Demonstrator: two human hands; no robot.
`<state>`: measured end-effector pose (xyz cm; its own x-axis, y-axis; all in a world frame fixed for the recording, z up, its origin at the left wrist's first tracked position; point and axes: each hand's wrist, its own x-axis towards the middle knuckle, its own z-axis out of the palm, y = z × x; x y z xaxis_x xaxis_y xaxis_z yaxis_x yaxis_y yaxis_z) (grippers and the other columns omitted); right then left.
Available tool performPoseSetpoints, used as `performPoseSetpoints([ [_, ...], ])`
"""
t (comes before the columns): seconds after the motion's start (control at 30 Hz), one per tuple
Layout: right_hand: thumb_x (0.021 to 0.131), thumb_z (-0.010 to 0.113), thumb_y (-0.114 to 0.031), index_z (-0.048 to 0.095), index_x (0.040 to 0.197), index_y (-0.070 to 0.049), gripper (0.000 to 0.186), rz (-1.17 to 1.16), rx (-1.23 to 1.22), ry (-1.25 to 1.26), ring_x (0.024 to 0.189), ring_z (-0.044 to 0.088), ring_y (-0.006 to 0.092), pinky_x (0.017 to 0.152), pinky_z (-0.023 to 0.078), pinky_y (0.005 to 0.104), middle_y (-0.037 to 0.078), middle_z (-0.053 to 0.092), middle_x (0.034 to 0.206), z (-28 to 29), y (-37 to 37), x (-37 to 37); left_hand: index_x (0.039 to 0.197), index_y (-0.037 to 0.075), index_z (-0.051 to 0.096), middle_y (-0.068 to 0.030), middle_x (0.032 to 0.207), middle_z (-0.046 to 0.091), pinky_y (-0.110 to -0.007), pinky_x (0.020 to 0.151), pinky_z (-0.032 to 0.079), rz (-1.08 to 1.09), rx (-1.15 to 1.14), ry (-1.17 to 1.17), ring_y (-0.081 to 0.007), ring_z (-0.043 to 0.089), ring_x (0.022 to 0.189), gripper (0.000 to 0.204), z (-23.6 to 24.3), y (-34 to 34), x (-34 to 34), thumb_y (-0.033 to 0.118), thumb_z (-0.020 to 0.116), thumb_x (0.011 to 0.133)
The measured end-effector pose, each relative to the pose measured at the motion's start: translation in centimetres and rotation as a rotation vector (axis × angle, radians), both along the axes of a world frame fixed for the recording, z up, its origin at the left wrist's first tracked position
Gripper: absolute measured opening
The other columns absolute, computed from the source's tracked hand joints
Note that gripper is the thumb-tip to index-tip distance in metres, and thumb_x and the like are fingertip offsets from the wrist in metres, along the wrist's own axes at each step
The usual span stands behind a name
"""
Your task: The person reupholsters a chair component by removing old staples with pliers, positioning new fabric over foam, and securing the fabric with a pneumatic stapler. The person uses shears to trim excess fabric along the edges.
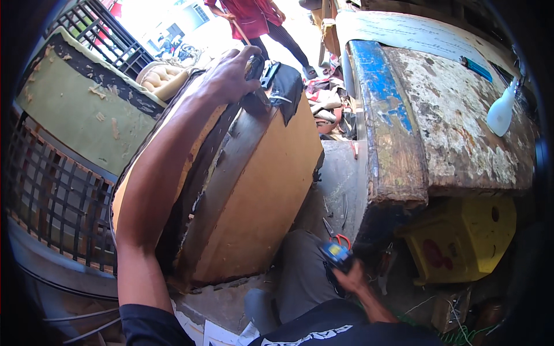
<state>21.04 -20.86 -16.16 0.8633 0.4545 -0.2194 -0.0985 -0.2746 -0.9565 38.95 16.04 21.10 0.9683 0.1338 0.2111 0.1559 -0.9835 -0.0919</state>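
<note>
A large furniture frame with tan panels and torn dark covering stands tilted in front of me. My left hand reaches along it and grips its top end, fingers curled over the dark edge. A black flap of covering hangs beside those fingers. Low down by my knee, my right hand is closed around a blue-and-black tool with a yellow patch; its exact kind does not show. Just beyond it, scissors with red-orange handles lie on the ground.
On the right stands a worn workbench with peeling paint, bearing a white squeeze bottle. A yellow plastic stool or crate sits below. To the left are a cushioned piece and webbed frame. A person in red stands ahead.
</note>
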Motion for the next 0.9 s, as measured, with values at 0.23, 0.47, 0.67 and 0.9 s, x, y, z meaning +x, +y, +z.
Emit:
performPoseSetpoints([
  [0.23,0.077,0.083,-0.013,0.071,0.109,-0.004,0.035,-0.153,0.729,-0.564,0.096,0.072,0.0230,0.088,0.055,0.0416,0.009,0.074,0.104,11.1,16.6,12.7,0.147,0.018,0.046,-0.0222,0.143,0.053,-0.047,0.113,0.043,-0.046,0.001,-0.005,-0.0404,0.053,0.135,0.072,0.2,0.9,0.4,0.029,0.079,0.084],
  [0.47,0.075,0.082,-0.017,0.075,0.094,-0.004,0.023,-0.313,0.605,-0.793,0.069,0.076,0.0211,0.065,0.058,0.0358,0.010,0.076,0.076,17.0,21.4,24.1,0.148,0.017,0.045,-0.0227,0.143,0.054,-0.047,0.113,0.043,-0.027,-0.003,-0.015,-0.0405,0.053,0.135,0.074,-0.4,1.3,0.8,0.029,0.080,0.083],
  [0.67,0.076,0.084,-0.020,0.077,0.103,-0.004,0.032,-0.173,0.768,-0.868,0.080,0.079,0.0204,0.070,0.060,0.0355,0.012,0.079,0.085,17.8,23.9,28.3,0.148,0.018,0.044,-0.0213,0.145,0.053,-0.047,0.112,0.044,-0.017,0.006,-0.019,-0.0399,0.053,0.135,0.075,-0.4,2.2,0.8,0.030,0.080,0.083],
  [0.9,0.079,0.085,-0.021,0.078,0.106,-0.005,0.032,-0.124,0.720,-0.907,0.082,0.078,0.0175,0.072,0.060,0.0333,0.011,0.079,0.087,19.8,23.7,29.1,0.149,0.016,0.044,-0.0200,0.144,0.054,-0.047,0.113,0.044,-0.019,0.016,-0.016,-0.0389,0.054,0.134,0.076,-0.6,2.3,0.9,0.028,0.080,0.084],
])
